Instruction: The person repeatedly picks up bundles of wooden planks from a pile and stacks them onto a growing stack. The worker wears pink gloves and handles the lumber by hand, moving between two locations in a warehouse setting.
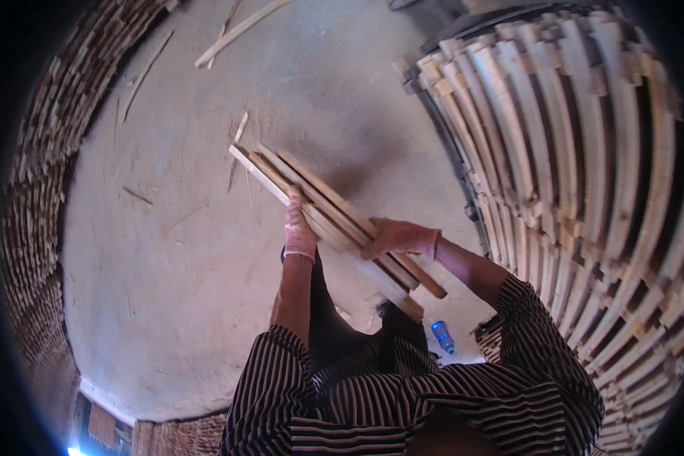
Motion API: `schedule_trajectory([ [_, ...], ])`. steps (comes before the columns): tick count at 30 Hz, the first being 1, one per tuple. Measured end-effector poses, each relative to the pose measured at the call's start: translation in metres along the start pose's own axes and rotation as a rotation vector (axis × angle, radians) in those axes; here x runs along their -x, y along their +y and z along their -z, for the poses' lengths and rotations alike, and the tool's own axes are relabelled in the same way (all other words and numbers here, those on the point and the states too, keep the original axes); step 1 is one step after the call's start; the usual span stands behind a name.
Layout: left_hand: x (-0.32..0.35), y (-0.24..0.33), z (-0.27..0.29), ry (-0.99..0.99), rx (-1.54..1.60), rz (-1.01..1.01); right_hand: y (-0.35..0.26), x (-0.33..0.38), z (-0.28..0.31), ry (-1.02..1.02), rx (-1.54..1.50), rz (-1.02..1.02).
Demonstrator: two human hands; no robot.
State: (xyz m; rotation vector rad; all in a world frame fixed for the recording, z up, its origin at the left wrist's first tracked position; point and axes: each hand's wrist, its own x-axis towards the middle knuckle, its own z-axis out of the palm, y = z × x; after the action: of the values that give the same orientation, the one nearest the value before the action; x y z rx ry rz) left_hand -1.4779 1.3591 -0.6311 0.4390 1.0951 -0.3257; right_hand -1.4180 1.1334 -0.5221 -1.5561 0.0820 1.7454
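Observation:
A bundle of several long wooden strips (pixel 334 213) lies slantwise across both my hands, its far end up to the left and its near end down to the right. My left hand (pixel 299 228), in a pinkish work glove, grips the bundle from its left side near the middle. Over the lower right part, my gloved right hand (pixel 403 239) wraps round the strips from above. The strips' ends are uneven, and one sticks out past my right hand. Some fingers of both hands are hidden by the wood.
Large stacks of wooden strips (pixel 570 137) rise on the right, with further stacks (pixel 45 167) along the left. Loose strips (pixel 243 32) and thin splinters (pixel 137 196) lie on the concrete floor (pixel 167 289). A blue bottle (pixel 442 337) is on the floor near my legs.

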Motion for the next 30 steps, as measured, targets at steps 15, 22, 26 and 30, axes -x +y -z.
schedule_trajectory([
  [15, 0.182, 0.176, -0.309, -0.526, -0.375, -0.323, -0.212, 0.167, 0.024, 0.754, 0.145, 0.387],
  [22, 0.286, 0.27, -0.524, -0.89, -0.401, -0.508, -0.35, 0.221, 0.125, 0.531, -0.139, 1.299],
  [26, 0.292, 0.325, -0.633, -1.093, -0.522, -0.722, -0.415, 0.302, 0.169, 0.657, -0.203, 1.32],
  [30, 0.375, 0.317, -0.723, -1.008, -0.938, -1.325, -0.475, 0.383, 0.214, 0.923, -0.234, 1.27],
])
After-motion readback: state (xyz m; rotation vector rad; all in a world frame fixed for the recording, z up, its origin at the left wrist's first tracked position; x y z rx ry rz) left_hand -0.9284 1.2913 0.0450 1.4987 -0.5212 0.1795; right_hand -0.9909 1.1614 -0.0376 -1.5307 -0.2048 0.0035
